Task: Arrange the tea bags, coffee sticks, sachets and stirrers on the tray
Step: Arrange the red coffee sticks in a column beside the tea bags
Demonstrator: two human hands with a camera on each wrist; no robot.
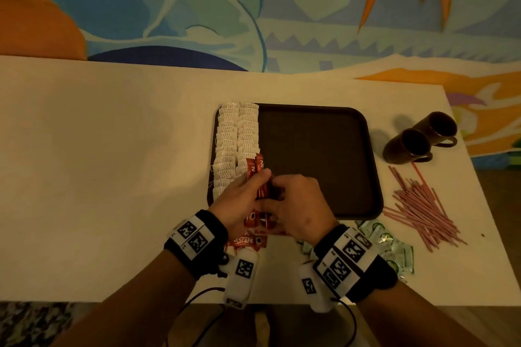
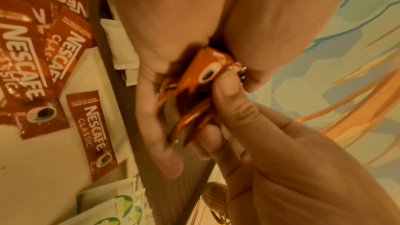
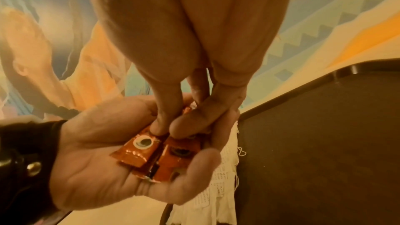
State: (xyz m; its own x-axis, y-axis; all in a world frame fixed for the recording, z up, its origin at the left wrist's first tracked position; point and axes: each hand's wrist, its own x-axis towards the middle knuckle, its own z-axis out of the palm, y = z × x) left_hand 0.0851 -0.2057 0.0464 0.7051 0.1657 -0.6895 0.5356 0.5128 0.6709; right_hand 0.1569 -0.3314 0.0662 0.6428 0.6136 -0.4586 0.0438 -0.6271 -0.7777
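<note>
A dark brown tray (image 1: 318,160) lies on the table, with two columns of white tea bags (image 1: 235,144) along its left side. My left hand (image 1: 248,194) holds a bundle of red coffee sticks (image 1: 258,172) over the tray's near left corner. My right hand (image 1: 290,203) pinches the same bundle (image 3: 151,150) from the right, thumb and fingers on the sticks (image 2: 194,81). More red coffee sticks (image 1: 248,241) lie loose on the table just below the tray (image 2: 121,91). Green sachets (image 1: 392,245) and pink stirrers (image 1: 423,205) lie to the right.
Two dark mugs (image 1: 417,141) lie on their sides right of the tray. The table's right edge runs close behind the stirrers and mugs. Bare cream tabletop (image 1: 98,163) stretches to the left. A colourful patterned surface lies beyond the far edge.
</note>
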